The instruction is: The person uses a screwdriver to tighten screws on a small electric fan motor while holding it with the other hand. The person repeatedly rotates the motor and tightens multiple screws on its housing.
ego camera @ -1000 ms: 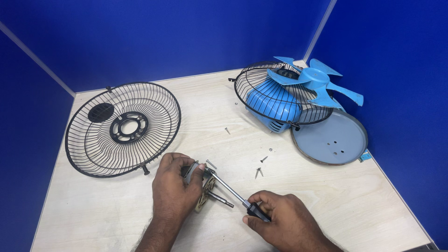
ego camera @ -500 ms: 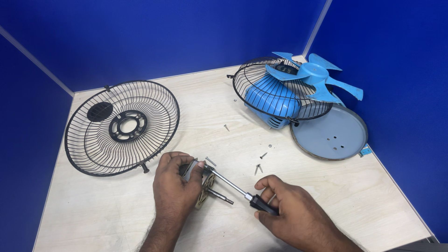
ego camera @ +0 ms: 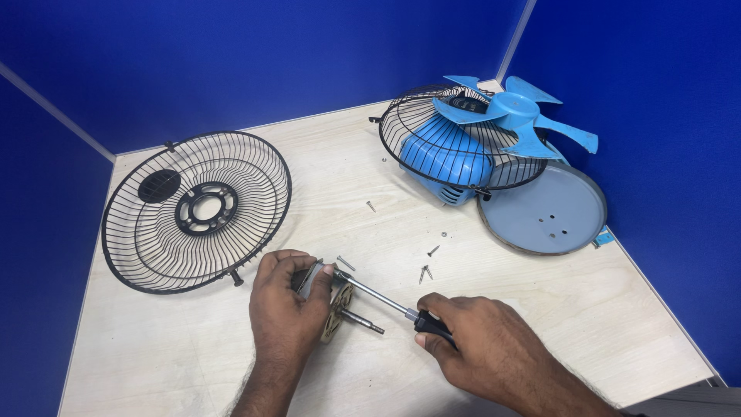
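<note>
Head view: my left hand [ego camera: 287,309] clamps the motor [ego camera: 333,303] at the worktop's [ego camera: 154,363] near edge, about 6 o'clock, fingers closed over its grey housing with the brass-coloured plate and shaft poking out toward 4 o'clock. My right hand [ego camera: 494,351] grips the black handle of the screwdriver [ego camera: 378,297], fingers clenched around it; the tip sits on the motor's top corner, just beside my left thumb. Against a second ago, the right hand has slid out toward 4 o'clock and the shaft lies flatter, while the left hand has hardly shifted. I judge I am seating the tip on a screw rather than turning it yet; the screw head itself is hidden by my fingers. Loose screws [ego camera: 427,266] lie near 1 o'clock of the motor, apart from it. The black grille [ego camera: 154,232] lies flat at 10 o'clock. The blue fan body [ego camera: 444,158], blades [ego camera: 517,112] and round base [ego camera: 552,212] sit at 2 o'clock, untouched.
</note>
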